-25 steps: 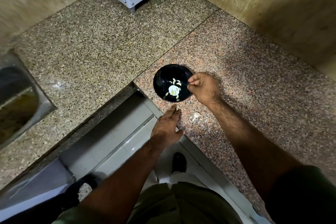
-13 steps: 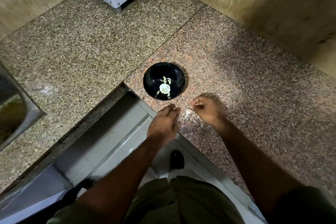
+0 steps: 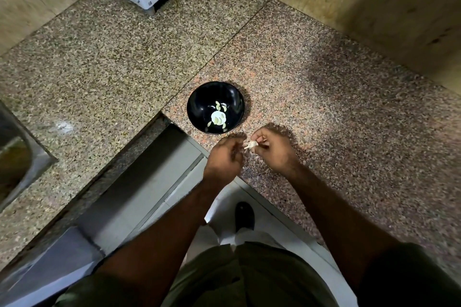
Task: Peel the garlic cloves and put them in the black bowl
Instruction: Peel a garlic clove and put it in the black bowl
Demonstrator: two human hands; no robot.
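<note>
Progress: partway, by my reckoning — several pale peeled cloves [image 3: 217,117] already lie in the bottom of the black bowl [image 3: 199,103], and another piece is in hand.
Left to do: this piece wants its skin off and a drop into the bowl; whether more unpeeled garlic waits nearby I cannot tell.
Garlic in hand: a small whitish garlic piece [image 3: 251,144], papery-looking, sits just above the granite counter [image 3: 324,107], at about 5 o'clock from the bowl and near its rim.
Right hand: the right hand [image 3: 270,151] has its fingers curled, pinching the garlic at its 9 o'clock side.
Left hand: the left hand [image 3: 223,159] is curled too, its fingertips meeting the garlic from the other side — whether it grips the skin or only touches it is blurred.
Relation: the garlic lies between the two hands, the left at its 8 o'clock, the right at its 4 o'clock.
Bowl: upright on the counter, at 12 o'clock from the hands, apart from both.
</note>
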